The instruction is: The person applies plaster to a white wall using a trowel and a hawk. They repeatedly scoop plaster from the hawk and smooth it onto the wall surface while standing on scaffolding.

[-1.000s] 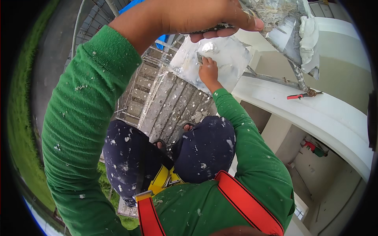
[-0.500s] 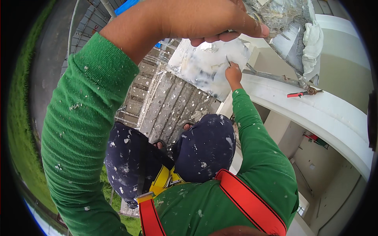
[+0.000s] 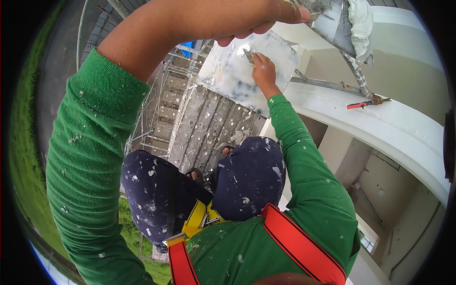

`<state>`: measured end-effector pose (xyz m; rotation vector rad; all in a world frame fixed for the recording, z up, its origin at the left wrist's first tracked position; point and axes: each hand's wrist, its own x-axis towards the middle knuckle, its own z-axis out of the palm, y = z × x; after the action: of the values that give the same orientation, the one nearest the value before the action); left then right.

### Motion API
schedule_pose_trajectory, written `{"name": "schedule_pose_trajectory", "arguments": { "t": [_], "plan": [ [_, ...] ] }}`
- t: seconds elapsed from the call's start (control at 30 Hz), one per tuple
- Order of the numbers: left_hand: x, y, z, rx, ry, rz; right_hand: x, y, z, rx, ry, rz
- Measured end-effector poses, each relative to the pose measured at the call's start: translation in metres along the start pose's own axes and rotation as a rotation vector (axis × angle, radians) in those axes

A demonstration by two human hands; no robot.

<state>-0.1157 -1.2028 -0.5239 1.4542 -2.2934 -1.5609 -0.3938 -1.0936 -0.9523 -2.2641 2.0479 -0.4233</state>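
My left hand point(image 3: 223, 19) is raised across the top of the view, fingers curled and thumb stretched along the edge of a flat metal trowel point(image 3: 338, 29). A thick roll of white putty point(image 3: 361, 28) clings to the trowel's far right side. Most of the grip is out of sight. Lower down, my right hand point(image 3: 264, 71) is closed around a small putty knife point(image 3: 249, 58). Its blade meets a white dab on a square board point(image 3: 216, 76) smeared white and grey.
Under my sandalled feet is a splattered metal scaffold deck point(image 3: 190, 126). Scaffold tubes point(image 3: 332, 85) run along the right, by a curved white ledge point(image 3: 394, 123). A red-handled tool point(image 3: 359, 104) hangs near a tube joint. Grass point(image 3: 28, 156) and a road lie far below left.
My right hand has moved up and left over the board, bringing the putty knife to the white dab. My left hand and the trowel have shifted slightly up and left.
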Motion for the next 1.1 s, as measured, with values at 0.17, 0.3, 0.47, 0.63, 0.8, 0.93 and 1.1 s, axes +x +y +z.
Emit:
{"name": "schedule_pose_trajectory", "arguments": {
  "t": [0.17, 0.3, 0.47, 0.63, 0.8, 0.93, 1.1],
  "plan": [
    [0.007, 0.015, 0.005, 0.154, -0.052, -0.141, -0.068, -0.05, 0.002, -0.108, -0.228, -0.074],
    [0.015, -0.007, 0.005, 0.2, -0.16, 0.036, -0.057, -0.031, -0.019, 0.002, -0.302, -0.089],
    [0.022, -0.044, 0.032, 0.224, -0.004, 0.388, -0.005, -0.016, 0.038, 0.244, -0.144, 0.274],
    [0.029, -0.047, 0.029, 0.288, -0.083, 0.269, -0.091, -0.07, 0.011, 0.058, -0.373, 0.0],
    [0.027, -0.037, 0.035, 0.235, -0.105, 0.133, -0.032, -0.047, -0.081, 0.678, -0.287, 0.475],
    [0.031, -0.036, 0.035, 0.281, -0.125, 0.12, -0.039, -0.068, -0.081, 0.547, -0.388, 0.394],
    [0.036, -0.04, 0.035, 0.343, -0.143, 0.145, -0.069, -0.092, -0.05, 0.131, -0.529, -0.038]
  ]
}}
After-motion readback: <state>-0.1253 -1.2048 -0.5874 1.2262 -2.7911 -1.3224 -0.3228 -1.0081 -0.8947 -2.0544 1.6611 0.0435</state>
